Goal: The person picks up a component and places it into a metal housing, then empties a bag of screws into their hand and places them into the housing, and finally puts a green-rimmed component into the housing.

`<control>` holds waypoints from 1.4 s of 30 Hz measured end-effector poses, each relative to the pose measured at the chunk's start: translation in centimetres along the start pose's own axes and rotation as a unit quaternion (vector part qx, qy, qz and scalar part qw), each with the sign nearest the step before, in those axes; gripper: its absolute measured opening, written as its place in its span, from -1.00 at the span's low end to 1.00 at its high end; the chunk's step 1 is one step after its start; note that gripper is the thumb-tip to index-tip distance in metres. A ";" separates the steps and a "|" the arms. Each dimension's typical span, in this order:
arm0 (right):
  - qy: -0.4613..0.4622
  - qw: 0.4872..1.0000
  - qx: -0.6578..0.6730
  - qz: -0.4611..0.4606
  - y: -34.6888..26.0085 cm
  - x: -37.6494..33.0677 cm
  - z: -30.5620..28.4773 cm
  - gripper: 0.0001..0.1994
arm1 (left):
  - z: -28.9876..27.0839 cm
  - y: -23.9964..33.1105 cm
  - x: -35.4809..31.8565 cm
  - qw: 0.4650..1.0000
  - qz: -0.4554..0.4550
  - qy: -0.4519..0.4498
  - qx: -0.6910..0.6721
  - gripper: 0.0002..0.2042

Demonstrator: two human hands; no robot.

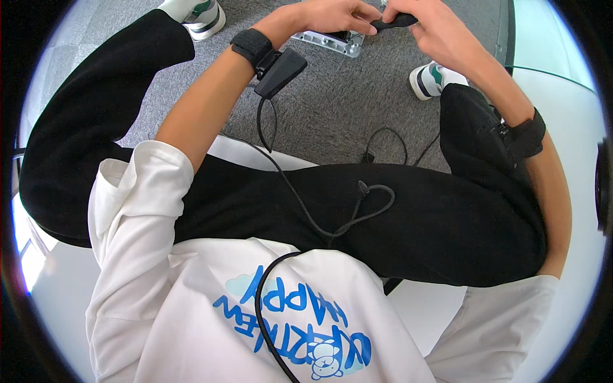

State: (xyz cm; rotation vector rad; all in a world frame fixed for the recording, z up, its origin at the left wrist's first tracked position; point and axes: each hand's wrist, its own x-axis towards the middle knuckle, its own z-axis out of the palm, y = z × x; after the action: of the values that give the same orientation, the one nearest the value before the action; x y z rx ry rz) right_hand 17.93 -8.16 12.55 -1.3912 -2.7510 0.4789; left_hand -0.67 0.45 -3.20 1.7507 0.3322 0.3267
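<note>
Fingers [357, 24] of both my hands pinch a small black piece [394, 22] far out above the grey carpet [332, 108], the left hand [332, 16] and right hand [434, 29] meeting over a silvery metal part [329, 41] lying between my shoes.

Grey carpet [332, 108] covers floor far from viewer. 2 white sneakers with green trim: one far left [201, 16], one far right [434, 78]. Black trousers [415, 217] across middle. White T-shirt with blue print [211, 306] near. Black cable [306, 214] loops over lap. White chair seat [255, 156] shows between legs. Glass edge [543, 73] far right.
</note>
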 end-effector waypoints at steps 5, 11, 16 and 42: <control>0.084 0.996 0.013 0.032 -0.6 0.1 1.9 -0.76 | 0.1 0.2 0.5 0.999 -0.019 0.004 0.034 -0.69; -0.003 0.979 0.041 0.197 -1.8 0.5 -0.1 -0.73 | 1.5 1.7 -0.2 0.978 0.033 0.119 0.166 -0.70; -0.126 0.992 -0.026 -0.012 2.3 1.2 0.6 -0.77 | 1.0 1.6 0.0 0.995 -0.027 0.049 0.082 -0.75; -0.007 0.993 -0.036 -0.114 0.7 -0.2 1.6 -0.86 | 1.6 2.3 -0.8 0.977 -0.024 0.087 0.195 -0.66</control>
State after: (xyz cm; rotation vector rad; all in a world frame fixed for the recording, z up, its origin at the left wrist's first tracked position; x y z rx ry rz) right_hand 18.32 -8.38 10.83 -1.0683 -2.9149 0.3841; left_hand -0.68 -1.76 -1.32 2.0996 0.5963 0.3995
